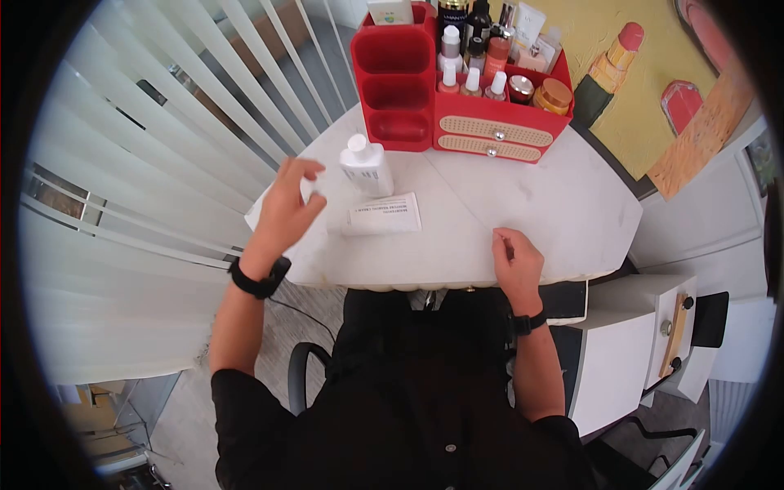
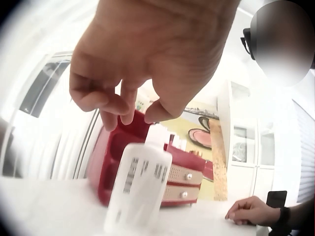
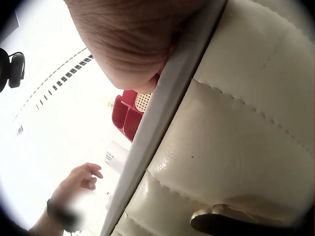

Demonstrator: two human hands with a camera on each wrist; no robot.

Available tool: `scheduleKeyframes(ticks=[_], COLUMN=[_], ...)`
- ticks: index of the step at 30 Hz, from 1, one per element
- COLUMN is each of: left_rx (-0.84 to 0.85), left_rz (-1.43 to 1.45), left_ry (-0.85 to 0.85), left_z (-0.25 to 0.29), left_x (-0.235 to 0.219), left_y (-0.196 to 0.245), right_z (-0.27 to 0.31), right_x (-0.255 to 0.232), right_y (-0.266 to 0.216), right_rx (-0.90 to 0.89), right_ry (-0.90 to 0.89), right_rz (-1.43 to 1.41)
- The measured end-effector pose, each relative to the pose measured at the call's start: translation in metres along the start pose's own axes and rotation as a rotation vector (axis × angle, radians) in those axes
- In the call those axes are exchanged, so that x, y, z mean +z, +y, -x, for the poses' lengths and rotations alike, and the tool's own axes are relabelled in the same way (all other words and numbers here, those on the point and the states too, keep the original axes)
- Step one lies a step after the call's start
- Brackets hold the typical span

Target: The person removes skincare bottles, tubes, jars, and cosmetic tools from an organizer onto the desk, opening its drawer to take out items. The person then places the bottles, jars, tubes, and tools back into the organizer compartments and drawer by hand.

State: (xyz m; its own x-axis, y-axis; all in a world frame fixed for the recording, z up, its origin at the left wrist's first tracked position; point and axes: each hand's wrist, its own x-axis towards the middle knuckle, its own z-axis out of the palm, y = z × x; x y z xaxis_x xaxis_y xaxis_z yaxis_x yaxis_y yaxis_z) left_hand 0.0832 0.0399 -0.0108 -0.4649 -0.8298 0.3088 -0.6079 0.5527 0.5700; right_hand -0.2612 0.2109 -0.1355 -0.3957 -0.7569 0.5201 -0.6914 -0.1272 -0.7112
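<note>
A white bottle with a white cap point(image 1: 367, 167) stands upright on the marble-look table; a white tube point(image 1: 384, 215) with printed text lies in front of it. Just left of the bottle, the left hand point(image 1: 286, 208) hangs in the air with bent, parted fingers, holding nothing that I can make out. In the left wrist view that hand point(image 2: 152, 59) is above the bottle point(image 2: 140, 184), with no clear contact. The right hand point(image 1: 518, 265) rests loosely curled at the table's front edge, right of the tube, with nothing visible in it.
At the table's back stands a red organizer point(image 1: 398, 90) with compartments, two drawers point(image 1: 490, 139) and several cosmetic bottles and jars. White vertical blinds point(image 1: 180, 98) hang on the left. A white cabinet point(image 1: 616, 359) stands at the right, below the table.
</note>
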Motion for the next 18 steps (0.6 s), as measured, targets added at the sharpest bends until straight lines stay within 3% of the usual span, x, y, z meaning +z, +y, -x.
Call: scheduleKeyframes(ticks=[6, 9, 11, 14, 18], left_rx=[0.35, 0.395, 0.276, 0.254, 0.248], left_rz=[-0.079, -0.202, -0.158, -0.144, -0.021], left_ry=[0.263, 0.31, 0.266, 0.166, 0.043], left_z=[-0.132, -0.213, -0.248, -0.278, -0.276], left_x=[-0.042, -0.039, -0.03, -0.015, -0.014], left_y=[0.047, 0.035, 0.035, 0.027, 0.045], right_z=[0.0, 0.001, 0.001, 0.001, 0.001], right_x=[0.001, 0.002, 0.002, 0.003, 0.002], right_y=[0.002, 0.002, 0.002, 0.002, 0.005], right_rx=[-0.03, -0.033, -0.04, -0.025, -0.052], right_ry=[0.003, 0.014, 0.027, 0.033, 0.023], right_rz=[0.02, 0.03, 0.034, 0.02, 0.035])
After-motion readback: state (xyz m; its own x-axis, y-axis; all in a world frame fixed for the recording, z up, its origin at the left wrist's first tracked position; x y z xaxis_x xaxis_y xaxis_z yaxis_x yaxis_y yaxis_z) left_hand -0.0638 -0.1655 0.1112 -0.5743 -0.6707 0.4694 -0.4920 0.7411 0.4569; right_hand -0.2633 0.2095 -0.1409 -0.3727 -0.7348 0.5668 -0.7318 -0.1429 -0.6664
